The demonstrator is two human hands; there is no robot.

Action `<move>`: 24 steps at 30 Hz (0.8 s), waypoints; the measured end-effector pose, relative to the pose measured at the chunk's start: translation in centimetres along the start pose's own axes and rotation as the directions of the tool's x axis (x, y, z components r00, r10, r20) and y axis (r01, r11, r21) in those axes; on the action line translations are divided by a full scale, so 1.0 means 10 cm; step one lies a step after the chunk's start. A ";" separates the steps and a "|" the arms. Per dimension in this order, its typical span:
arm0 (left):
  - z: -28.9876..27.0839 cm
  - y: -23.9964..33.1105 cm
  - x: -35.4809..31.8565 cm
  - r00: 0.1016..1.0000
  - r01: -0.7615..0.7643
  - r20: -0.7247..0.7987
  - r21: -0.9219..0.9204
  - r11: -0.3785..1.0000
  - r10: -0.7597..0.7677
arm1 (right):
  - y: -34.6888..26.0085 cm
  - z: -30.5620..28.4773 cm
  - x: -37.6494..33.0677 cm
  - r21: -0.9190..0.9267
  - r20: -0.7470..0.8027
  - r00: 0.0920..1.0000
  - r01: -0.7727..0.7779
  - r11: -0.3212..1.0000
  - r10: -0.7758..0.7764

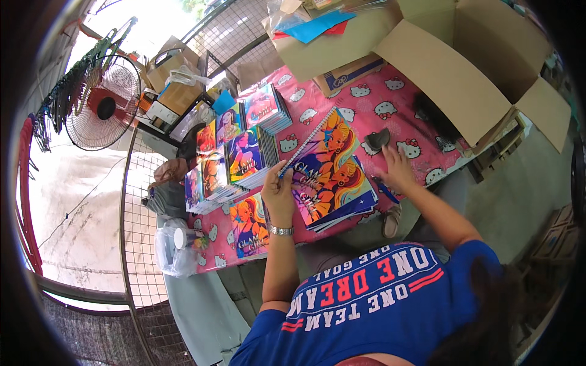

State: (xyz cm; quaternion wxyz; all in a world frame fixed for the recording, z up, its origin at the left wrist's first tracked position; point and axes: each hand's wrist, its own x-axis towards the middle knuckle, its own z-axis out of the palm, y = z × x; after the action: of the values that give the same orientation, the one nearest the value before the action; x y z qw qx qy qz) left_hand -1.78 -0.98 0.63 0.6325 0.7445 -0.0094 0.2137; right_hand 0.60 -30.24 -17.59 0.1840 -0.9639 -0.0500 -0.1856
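My left hand (279,194), with a silver watch on the wrist, is closed on the spiral-bound edge of a colourful notebook (332,141). This notebook lies at a slant over a similar notebook (339,190), on top of a small stack. My right hand (400,173) is at the stack's right side, its fingers apart. Just beyond its fingertips is a dark grey, half-round object (378,139) whose kind I cannot make out. A slim blue object (388,191) shows beneath the right hand, partly hidden.
Several notebook stacks (249,157) stand on the left of the pink patterned table (308,116). Another notebook (249,224) lies near the front edge, beside a plastic bag (174,247). Open cardboard boxes (442,67) take up the far right. A fan (105,107) stands far left.
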 end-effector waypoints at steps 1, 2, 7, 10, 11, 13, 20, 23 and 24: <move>0.03 -0.05 -0.08 0.999 0.037 -0.017 -0.011 0.999 -0.038 | 0.01 -0.13 -0.43 -0.017 0.110 0.990 0.093 0.996 -0.090; 0.05 -0.06 -0.07 0.998 0.053 -0.021 -0.014 0.998 -0.053 | 0.04 -0.21 -0.65 -0.016 0.197 0.966 0.174 0.985 -0.168; 0.16 -0.10 -0.08 0.999 0.023 -0.025 -0.029 0.999 -0.024 | -0.08 -0.66 -0.35 0.444 0.016 1.000 0.002 0.896 -0.011; 0.22 -0.04 -0.12 1.000 -0.018 -0.026 -0.050 0.999 0.017 | -0.72 -1.21 -0.05 0.624 -0.139 0.982 0.184 0.759 -0.124; 0.22 -0.03 -0.12 0.999 -0.031 -0.026 -0.054 0.998 0.030 | -0.90 -1.32 0.03 0.648 -0.125 0.966 0.252 0.719 -0.227; 0.17 -0.11 -0.12 1.000 0.018 -0.009 -0.047 0.999 -0.018 | -1.21 -1.40 0.14 0.657 -0.147 0.923 0.360 0.663 -0.355; 0.14 -0.12 -0.20 0.998 -0.045 -0.031 0.007 0.999 0.045 | -1.55 -1.44 0.27 0.537 -0.138 0.885 0.445 0.717 -0.445; 0.14 -0.26 -0.19 0.993 -0.093 -0.059 0.078 0.993 0.098 | -1.57 -1.44 0.26 0.848 0.256 0.903 -0.038 0.528 -0.346; 0.15 -0.25 -0.20 0.996 -0.077 -0.050 0.050 0.996 0.080 | -1.57 -1.44 0.25 0.873 0.438 0.836 -0.307 0.380 -0.331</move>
State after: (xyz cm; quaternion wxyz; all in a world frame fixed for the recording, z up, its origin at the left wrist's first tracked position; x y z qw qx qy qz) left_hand -2.39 -2.41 -2.53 0.6054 0.7528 -0.0171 0.2579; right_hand -4.55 -20.96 1.05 0.6645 -0.7018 -0.2026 0.1579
